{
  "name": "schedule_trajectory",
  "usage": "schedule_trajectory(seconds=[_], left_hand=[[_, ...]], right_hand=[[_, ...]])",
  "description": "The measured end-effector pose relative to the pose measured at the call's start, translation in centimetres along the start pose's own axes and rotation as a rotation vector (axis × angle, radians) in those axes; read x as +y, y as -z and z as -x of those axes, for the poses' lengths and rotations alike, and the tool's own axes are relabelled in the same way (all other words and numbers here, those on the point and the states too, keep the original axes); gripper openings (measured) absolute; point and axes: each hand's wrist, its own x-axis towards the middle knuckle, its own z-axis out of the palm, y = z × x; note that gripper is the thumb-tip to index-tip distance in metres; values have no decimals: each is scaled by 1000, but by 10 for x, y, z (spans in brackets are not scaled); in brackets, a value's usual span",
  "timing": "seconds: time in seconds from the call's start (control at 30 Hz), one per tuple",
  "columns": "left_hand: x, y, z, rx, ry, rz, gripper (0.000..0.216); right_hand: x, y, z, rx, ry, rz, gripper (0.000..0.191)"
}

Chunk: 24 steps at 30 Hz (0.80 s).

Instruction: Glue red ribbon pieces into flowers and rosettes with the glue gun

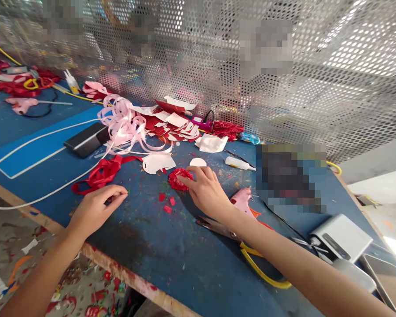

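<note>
My right hand rests on the blue table, its fingertips pressing a small round red ribbon flower. My left hand lies near the table's front edge with fingers pinched together on something too small to make out. Small red ribbon scraps lie between the two hands. A pink glue gun and yellow-handled scissors sit just behind my right forearm.
A red ribbon bundle, pink ribbon curls, white paper cutouts, a black box and a white glue bottle lie further back. A perforated metal screen walls the table's far side. A white box stands at right.
</note>
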Motion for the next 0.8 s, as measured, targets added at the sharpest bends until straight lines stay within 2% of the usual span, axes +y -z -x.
schedule_trajectory(seconds=[0.13, 0.3, 0.5, 0.7, 0.8], left_hand=[[1, 0, -1, -10, 18, -12, 21], [1, 0, -2, -15, 12, -13, 22], [1, 1, -2, -31, 34, -7, 21], [1, 0, -1, -35, 51, -13, 24], [0, 0, 0, -22, 50, -13, 23]], right_hand=[[-1, 1, 7, -91, 33, 133, 54], [-5, 1, 8, -142, 44, 174, 54], [-3, 5, 7, -98, -13, 147, 57], [0, 2, 8, -142, 55, 170, 58], [0, 2, 8, -119, 59, 188, 55]])
